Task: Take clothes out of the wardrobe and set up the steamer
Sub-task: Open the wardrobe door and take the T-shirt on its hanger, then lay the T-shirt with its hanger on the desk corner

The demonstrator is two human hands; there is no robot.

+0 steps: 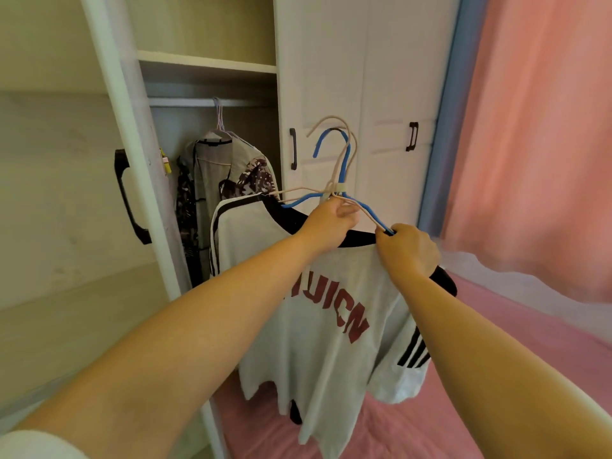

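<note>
A white T-shirt (331,326) with dark red letters, a black collar and black sleeve stripes hangs in front of me, outside the wardrobe. It is on a blue hanger (334,154) paired with a beige hanger (326,122). My left hand (331,223) pinches the hangers just below their hooks. My right hand (409,250) grips the shirt's right shoulder together with the hanger arms. Inside the open wardrobe (205,64), a pale patterned garment (231,170) stays on the rail. No steamer is in view.
The wardrobe's open door (129,193) with a black handle stands at the left. Two shut white doors (364,94) are behind the hangers. A bed with a pink sheet (496,326) lies below right, with a pink curtain (546,127) beyond it.
</note>
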